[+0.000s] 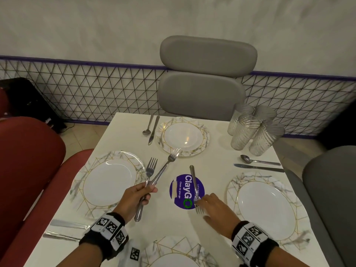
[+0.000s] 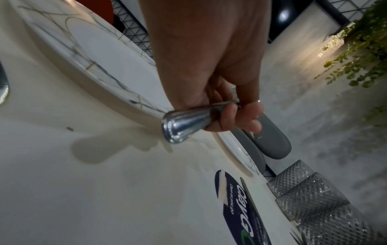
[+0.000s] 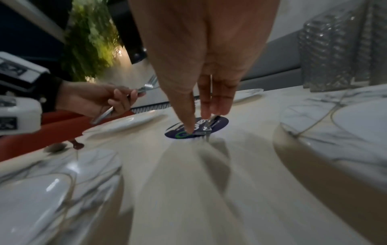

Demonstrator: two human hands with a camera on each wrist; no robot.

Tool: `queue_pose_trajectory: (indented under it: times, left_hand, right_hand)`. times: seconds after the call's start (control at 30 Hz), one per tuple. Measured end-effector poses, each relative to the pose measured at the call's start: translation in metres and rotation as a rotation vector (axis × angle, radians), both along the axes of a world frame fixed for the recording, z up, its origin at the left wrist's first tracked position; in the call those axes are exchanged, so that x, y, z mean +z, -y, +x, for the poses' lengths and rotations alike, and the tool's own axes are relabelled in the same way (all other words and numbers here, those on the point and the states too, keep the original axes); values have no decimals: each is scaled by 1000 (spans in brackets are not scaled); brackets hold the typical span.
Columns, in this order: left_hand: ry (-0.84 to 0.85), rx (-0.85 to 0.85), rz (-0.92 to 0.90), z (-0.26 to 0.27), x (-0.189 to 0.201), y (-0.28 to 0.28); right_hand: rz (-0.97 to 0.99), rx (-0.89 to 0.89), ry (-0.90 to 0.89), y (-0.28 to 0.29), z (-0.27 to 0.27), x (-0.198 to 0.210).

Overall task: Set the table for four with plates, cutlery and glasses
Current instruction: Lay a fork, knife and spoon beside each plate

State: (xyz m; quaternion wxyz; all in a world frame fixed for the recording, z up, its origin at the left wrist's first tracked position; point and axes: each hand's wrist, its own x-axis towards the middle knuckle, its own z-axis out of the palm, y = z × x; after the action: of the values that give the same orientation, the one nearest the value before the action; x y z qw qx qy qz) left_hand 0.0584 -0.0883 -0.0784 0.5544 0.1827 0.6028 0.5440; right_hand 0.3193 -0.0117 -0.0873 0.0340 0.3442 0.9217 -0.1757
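Observation:
Four marble-rimmed white plates lie on the white table [image 1: 217,143]: left [image 1: 107,182], far [image 1: 183,135], right [image 1: 265,209] and near [image 1: 173,255]. My left hand [image 1: 146,191] grips two forks [image 1: 152,168] by their handles, tines fanned up and away. In the left wrist view a fork handle [image 2: 184,126] sticks out of the curled fingers [image 2: 240,116]. A third fork [image 1: 194,185] lies on the table's middle, tines toward me. My right hand [image 1: 208,203] rests straight fingertips [image 3: 188,129] on its neck [image 3: 206,131]. Several ribbed glasses [image 1: 254,130] stand bunched at the far right corner.
Spoon-and-knife pairs lie left of the far plate [image 1: 152,128], beyond the right plate [image 1: 258,164] and at the near left [image 1: 65,228]. A purple round sticker [image 1: 183,191] marks the table's middle. A grey chair [image 1: 204,74] stands opposite, red seats [image 1: 28,160] left, a grey seat [image 1: 331,189] right.

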Motion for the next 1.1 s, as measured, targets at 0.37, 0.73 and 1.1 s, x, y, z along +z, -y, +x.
queue_pose_trajectory:
  times: [0.37,0.73,1.1]
  left_hand:
    - [-2,-132,-2,1,9,-14]
    - [-14,-71,52,-13,15,-28]
    - [-77,-13,24,-23,11,-29]
  right_hand:
    - [81,-32,205,-24,-10,-28]
    - [108,-316,242,-127,-35,-10]
    - [175,-388,235,-218,-50,-19]
